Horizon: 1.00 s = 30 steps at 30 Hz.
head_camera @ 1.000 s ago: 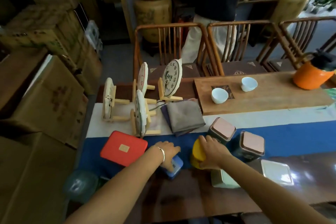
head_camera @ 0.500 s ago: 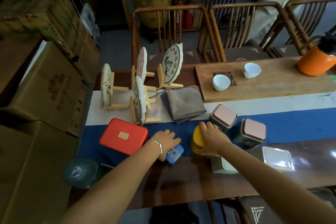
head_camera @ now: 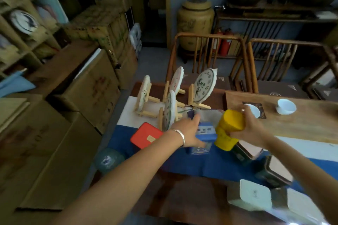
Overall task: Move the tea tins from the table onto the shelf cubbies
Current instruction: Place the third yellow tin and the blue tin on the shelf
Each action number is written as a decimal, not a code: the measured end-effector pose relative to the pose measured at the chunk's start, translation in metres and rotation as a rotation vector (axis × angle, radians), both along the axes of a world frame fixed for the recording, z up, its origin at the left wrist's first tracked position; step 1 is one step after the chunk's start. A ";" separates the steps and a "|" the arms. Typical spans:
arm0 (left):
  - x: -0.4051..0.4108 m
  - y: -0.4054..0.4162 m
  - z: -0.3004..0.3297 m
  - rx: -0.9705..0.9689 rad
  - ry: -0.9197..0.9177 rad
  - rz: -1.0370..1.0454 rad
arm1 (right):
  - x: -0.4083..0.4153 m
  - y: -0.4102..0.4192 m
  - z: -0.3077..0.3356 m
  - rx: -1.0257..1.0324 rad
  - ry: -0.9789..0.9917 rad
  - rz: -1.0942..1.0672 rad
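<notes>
My left hand (head_camera: 188, 129) grips a blue tea tin (head_camera: 204, 139) and holds it lifted above the blue table runner (head_camera: 192, 164). My right hand (head_camera: 253, 126) is closed around a yellow round tea tin (head_camera: 228, 129), also raised off the table and tilted. On the table remain a flat red tin (head_camera: 144, 136), two dark tins with pink lids (head_camera: 248, 150) (head_camera: 276, 171), a pale green tin (head_camera: 252, 194) and a white-lidded tin (head_camera: 301, 206). Shelf cubbies (head_camera: 20, 29) stand at the far left.
Cardboard boxes (head_camera: 86, 86) are stacked between the table and the shelf. Tea cakes on wooden stands (head_camera: 203, 86) stand at the table's left end. A wooden tray (head_camera: 311, 120) carries two white cups. Wooden chairs (head_camera: 206, 56) stand behind the table; a green round object (head_camera: 108, 160) sits at its corner.
Both hands have lifted their tins off the table: the blue one in the left, the yellow one in the right. The view has swung left toward the shelf.
</notes>
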<state>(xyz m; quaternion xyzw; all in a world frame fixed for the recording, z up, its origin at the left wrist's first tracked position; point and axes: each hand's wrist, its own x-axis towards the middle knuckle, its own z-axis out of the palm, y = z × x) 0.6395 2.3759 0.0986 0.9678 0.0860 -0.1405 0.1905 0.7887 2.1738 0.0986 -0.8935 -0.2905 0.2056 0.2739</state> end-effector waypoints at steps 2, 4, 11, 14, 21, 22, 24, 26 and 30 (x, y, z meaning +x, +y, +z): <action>-0.003 0.018 0.032 -0.113 -0.116 0.087 | 0.008 0.021 0.042 0.115 -0.045 0.052; -0.018 0.038 0.063 -0.168 -0.195 0.148 | 0.004 0.047 0.080 0.223 -0.071 0.158; -0.146 0.137 0.171 -0.210 -0.439 0.416 | -0.071 0.164 0.199 0.413 -0.163 0.524; -0.236 0.172 0.203 -0.193 -0.532 0.540 | -0.141 0.216 0.226 0.465 -0.150 0.697; -0.482 0.212 0.250 -0.083 -0.565 0.824 | -0.340 0.336 0.252 0.536 -0.073 1.056; -0.518 0.213 0.254 -0.062 -0.571 0.872 | -0.371 0.352 0.253 0.544 -0.052 1.105; -0.589 0.208 0.257 -0.054 -0.583 0.976 | -0.432 0.380 0.253 0.552 0.011 1.199; -0.656 0.195 0.259 -0.053 -0.616 1.091 | -0.493 0.405 0.252 0.544 0.078 1.305; -0.773 0.165 0.267 0.014 -0.664 1.290 | -0.615 0.444 0.255 0.498 0.211 1.525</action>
